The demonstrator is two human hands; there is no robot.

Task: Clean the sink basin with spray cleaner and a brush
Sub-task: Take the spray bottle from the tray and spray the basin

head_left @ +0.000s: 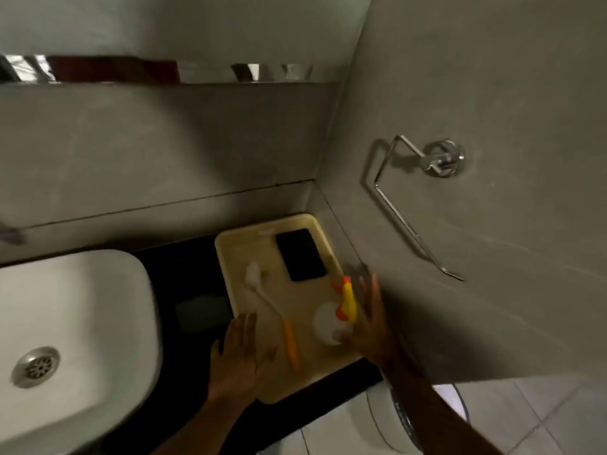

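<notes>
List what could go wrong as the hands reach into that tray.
The phone lies in the tray beside the spray bottle; stray cleaner could wet it. The right hand, fingers spread, could tip the upright bottle. The left hand covers the tray's near edge and might shift it.

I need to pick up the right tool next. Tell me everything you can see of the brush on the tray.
The brush has a white bristle head at its far end, a thin pale neck and an orange handle that looks plastic. It lies flat and diagonal on the beige tray, head towards the wall, handle towards the person. The left hand is spread just left of the handle; blur hides whether they touch.
</notes>
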